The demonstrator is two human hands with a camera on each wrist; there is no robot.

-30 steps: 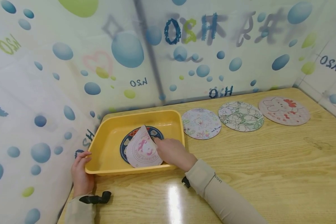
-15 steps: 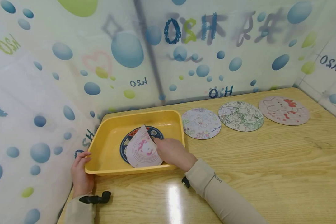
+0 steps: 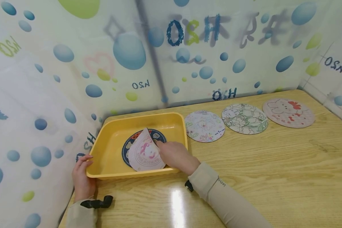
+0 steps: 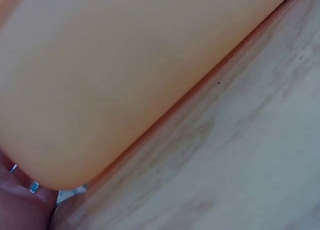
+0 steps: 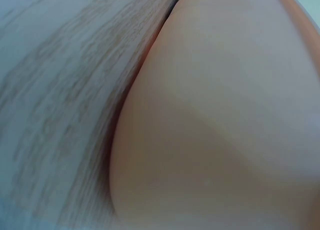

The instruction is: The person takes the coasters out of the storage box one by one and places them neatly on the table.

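Observation:
In the head view my right hand (image 3: 175, 155) reaches over the front right of a yellow plastic tray (image 3: 108, 118) and pinches the right side of a round pink mat (image 3: 146, 153) with a cartoon print. The mat's far edge is bent up into a point. Under it, on the tray floor, lies a round dark blue mat (image 3: 126, 147), partly covered. My left hand (image 3: 83, 177) holds the tray's front left corner, fingertips over the rim. The left wrist view shows the tray's outer wall (image 4: 125, 79) with the hand at its corner; the right wrist view shows mostly tray wall (image 5: 215, 115).
To the right of the tray, along the back of the wooden table (image 3: 259, 177), lie a pastel doodle mat (image 3: 205, 126), a green floral mat (image 3: 245, 118) and a pink rabbit mat (image 3: 289, 113). A bubble-printed curtain (image 3: 188, 72) closes off the back and left.

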